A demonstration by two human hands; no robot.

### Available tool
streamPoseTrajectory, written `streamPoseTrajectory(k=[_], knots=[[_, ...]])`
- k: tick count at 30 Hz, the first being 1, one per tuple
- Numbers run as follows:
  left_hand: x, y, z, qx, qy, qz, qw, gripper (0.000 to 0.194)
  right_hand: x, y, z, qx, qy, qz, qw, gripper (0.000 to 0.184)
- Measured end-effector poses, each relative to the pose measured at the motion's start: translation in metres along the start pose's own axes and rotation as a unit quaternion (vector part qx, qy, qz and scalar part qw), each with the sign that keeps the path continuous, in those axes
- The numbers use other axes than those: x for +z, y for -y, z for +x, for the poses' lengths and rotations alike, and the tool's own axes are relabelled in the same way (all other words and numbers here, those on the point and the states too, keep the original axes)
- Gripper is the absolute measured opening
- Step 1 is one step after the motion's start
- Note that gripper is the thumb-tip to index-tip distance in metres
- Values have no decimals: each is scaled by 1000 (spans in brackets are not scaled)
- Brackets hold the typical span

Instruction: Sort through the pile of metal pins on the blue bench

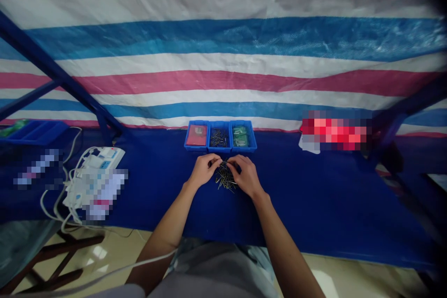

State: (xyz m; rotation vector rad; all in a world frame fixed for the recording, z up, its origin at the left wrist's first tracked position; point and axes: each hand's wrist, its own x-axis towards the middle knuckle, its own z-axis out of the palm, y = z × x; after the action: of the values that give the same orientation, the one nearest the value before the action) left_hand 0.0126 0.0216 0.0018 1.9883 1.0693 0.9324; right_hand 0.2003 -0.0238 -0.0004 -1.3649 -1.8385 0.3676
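Observation:
A pile of thin dark metal pins that look like screws or nails (225, 179) lies on the blue table. My left hand (205, 169) is at the pile's upper left edge, thumb and forefinger pinched together. From the other side, my right hand (245, 173) pinches close to the left fingertips and partly covers the pile. Whatever sits between the fingertips is too small to make out. Just beyond my hands, a blue bin (219, 149) contains more of these thin metal pieces.
Beside that bin stand a blue bin with a red item (196, 136) and one with green-and-clear packets (241, 135). White power strips with cables (91, 172) lie left. A blurred red item (335, 132) is at the back right. A striped sheet (223, 42) hangs behind the table (303, 205).

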Motion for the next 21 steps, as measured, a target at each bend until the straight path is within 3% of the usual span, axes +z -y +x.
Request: streamPoseTrajectory(k=[21], knots=[[1, 0, 1, -5, 2, 6, 1000, 26, 5, -5, 0, 26, -17, 2, 1000, 18]])
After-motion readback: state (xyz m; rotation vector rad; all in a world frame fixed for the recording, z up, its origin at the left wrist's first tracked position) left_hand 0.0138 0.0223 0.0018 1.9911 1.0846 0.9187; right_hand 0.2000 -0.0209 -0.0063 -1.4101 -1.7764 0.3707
